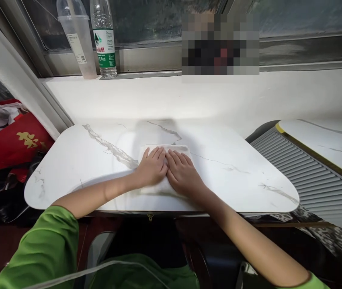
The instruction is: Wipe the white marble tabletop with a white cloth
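Note:
A folded white cloth (163,188) lies flat on the white marble-patterned table (234,168), close to its front edge. My left hand (152,165) rests palm down on the cloth's left part, fingers stretched out and pointing away from me. On its right part my right hand (183,170) lies flat in the same way. Both hands touch or nearly touch at the thumbs. Neither hand has its fingers wrapped round the cloth. Part of the cloth is hidden beneath the hands.
A clear plastic cup (76,42) and a labelled water bottle (105,48) stand on the window ledge at the back left. Left of the table is a red bag (11,140) with things in it. A ribbed grey panel (303,172) and another marble-patterned top (330,140) are at right.

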Tool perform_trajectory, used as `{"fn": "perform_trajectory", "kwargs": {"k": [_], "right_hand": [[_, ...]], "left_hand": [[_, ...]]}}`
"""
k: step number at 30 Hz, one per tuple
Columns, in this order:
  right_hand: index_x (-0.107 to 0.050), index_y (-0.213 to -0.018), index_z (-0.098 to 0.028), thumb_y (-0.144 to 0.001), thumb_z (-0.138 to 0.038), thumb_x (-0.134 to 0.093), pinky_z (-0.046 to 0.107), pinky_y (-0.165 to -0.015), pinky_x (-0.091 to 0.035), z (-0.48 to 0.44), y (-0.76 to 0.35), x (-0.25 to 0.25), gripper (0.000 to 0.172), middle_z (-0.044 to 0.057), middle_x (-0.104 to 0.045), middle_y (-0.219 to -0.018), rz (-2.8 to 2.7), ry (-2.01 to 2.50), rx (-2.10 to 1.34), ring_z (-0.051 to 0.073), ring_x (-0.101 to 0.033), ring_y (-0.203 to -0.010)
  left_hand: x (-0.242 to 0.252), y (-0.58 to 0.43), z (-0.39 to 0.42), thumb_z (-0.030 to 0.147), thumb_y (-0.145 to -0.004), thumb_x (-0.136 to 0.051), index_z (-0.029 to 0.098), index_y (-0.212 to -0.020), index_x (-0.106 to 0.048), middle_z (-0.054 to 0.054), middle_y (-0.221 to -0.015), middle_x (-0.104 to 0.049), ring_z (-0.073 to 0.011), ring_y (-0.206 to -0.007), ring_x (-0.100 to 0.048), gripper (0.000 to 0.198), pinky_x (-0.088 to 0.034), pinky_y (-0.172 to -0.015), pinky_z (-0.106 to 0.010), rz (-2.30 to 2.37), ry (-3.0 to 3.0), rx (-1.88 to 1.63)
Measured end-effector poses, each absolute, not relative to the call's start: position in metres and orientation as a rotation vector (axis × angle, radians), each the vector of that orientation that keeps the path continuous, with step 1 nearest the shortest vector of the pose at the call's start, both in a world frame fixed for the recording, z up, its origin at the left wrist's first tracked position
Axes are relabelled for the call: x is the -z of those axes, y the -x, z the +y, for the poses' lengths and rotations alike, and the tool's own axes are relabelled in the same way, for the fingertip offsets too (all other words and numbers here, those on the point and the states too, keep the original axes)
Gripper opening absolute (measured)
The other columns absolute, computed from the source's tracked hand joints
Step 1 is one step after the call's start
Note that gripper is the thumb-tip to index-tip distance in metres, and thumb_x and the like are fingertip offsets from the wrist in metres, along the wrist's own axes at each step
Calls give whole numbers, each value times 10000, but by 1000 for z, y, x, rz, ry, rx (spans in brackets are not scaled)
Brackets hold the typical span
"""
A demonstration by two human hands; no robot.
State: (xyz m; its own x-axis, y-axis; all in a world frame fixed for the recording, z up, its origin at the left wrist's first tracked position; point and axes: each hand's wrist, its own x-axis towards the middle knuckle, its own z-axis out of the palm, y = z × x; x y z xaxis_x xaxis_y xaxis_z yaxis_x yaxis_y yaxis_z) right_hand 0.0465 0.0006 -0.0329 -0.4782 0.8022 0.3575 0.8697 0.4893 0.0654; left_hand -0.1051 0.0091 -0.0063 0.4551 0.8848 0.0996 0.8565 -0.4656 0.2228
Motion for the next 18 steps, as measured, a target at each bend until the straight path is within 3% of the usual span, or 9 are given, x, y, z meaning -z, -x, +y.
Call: {"fn": "perform_trajectory", "kwargs": {"k": [9,18], "right_hand": [[-501,-1382,1,-949,-217,-298,489,-1135,-327,-55,-33,30,525,206,-516,-1436,-2448,1319,300,306,-424,-1356],[-534,-1331,-33,-940,-223,-317,453,-1111,-317,30,-8,28,485,183,-562,-1384,-2421,1340,141,309,-465,-1282]], "left_hand": [[7,123,-48,239,-962,-287,46,-1451,-375,-165,-1548,-383,-259,-1473,-285,532,-161,-1225,-500,1465,-2615,-395],[7,143,30,207,-962,-285,43,-1433,-389,-164,-1533,-407,-242,-1454,-317,510,-166,-1219,-477,1560,-2563,-342]]}}
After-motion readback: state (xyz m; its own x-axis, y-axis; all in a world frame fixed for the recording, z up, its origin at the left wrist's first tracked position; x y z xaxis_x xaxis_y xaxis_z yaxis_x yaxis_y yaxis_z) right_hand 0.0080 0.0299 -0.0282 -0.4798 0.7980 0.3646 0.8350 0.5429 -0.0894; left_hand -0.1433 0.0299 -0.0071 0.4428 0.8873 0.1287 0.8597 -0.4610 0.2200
